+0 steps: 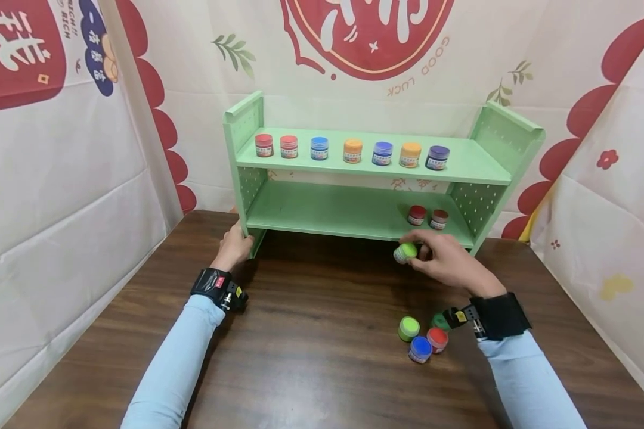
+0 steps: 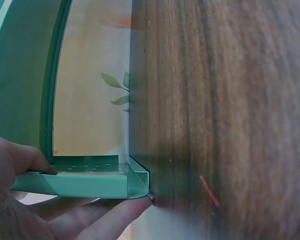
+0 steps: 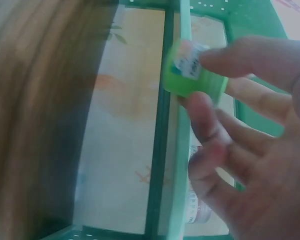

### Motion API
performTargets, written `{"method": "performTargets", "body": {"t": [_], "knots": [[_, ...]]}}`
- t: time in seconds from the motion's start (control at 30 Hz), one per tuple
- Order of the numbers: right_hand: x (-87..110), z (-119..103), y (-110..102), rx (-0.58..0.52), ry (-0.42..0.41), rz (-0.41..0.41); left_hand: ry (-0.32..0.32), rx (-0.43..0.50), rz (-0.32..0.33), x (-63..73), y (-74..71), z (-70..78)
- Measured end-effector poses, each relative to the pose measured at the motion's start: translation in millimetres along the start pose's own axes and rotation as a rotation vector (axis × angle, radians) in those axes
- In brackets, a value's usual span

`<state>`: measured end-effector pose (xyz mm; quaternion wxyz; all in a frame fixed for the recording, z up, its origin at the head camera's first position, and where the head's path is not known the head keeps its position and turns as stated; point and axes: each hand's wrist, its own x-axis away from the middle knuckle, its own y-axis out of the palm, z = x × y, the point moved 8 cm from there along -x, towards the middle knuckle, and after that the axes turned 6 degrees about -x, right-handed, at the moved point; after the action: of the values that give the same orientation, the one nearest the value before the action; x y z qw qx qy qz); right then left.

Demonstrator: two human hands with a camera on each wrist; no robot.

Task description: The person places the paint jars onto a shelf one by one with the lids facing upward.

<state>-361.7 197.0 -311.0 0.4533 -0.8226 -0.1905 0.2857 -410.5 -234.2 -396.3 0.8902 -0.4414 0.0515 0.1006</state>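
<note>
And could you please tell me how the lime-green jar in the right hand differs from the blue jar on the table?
The lime-green jar is pinched in the right hand, tilted; the blue jar stands on the table. The former looks lime-green, the latter blue. Both are lidded jars.

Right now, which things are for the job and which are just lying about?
Probably for the job:
lime jar in the right hand
green shelf, gripped by the left hand
shelved jars
loose jars on the table

Probably just there:
printed cloth hangings
black wristbands
</note>
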Motion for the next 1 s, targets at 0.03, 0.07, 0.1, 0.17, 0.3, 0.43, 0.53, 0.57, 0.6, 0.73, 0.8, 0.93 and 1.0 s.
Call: {"method": "performTargets", "body": {"t": [0.03,0.07,0.1,0.17,0.3,0.43,0.53,0.57,0.6,0.73,0.8,0.93,1.0], "knots": [[-5.1,-0.6,-3.7,0.013,-0.006,0.024,-0.001,0.0,0.003,-0.1,0.1,-0.1],[-10.7,-0.9,-7.6,0.03,-0.012,0.049,0.001,0.003,0.005,-0.3,0.1,-0.1],[-16.5,-1.3,-11.6,0.041,-0.015,0.072,0.002,0.004,0.006,-0.6,0.1,-0.1],[-28.6,-1.4,-18.3,0.065,-0.009,0.104,0.004,0.003,0.006,-1.1,0.1,-0.2],[-52.7,2.6,-24.5,0.106,0.015,0.094,-0.005,0.001,-0.009,0.3,1.0,-0.9],[-77.5,9.8,-22.1,0.127,0.018,0.013,-0.013,0.0,-0.006,0.9,1.1,-1.0],[-90.4,16.3,-19.4,0.115,0.053,-0.054,-0.012,0.001,-0.004,0.9,1.8,-1.3],[-92.9,18.4,-18.8,0.116,0.073,-0.074,-0.01,0.001,-0.005,0.9,2.0,-1.1],[-94.7,20.3,-18.1,0.119,0.095,-0.094,-0.009,0.002,-0.006,0.7,2.5,-1.0],[-99.6,26.8,-16.0,0.133,0.163,-0.144,-0.003,0.005,-0.008,0.4,2.5,0.1],[-101.7,28.5,-14.7,0.12,0.177,-0.16,0.001,0.004,-0.005,-0.1,1.8,0.4],[-105.6,29.3,-11.0,0.088,0.179,-0.18,0.002,0.003,-0.002,-0.3,1.1,-0.7],[-107.0,29.1,-8.4,0.074,0.18,-0.193,-0.001,0.002,0.001,-0.2,1.3,-2.5]]}}
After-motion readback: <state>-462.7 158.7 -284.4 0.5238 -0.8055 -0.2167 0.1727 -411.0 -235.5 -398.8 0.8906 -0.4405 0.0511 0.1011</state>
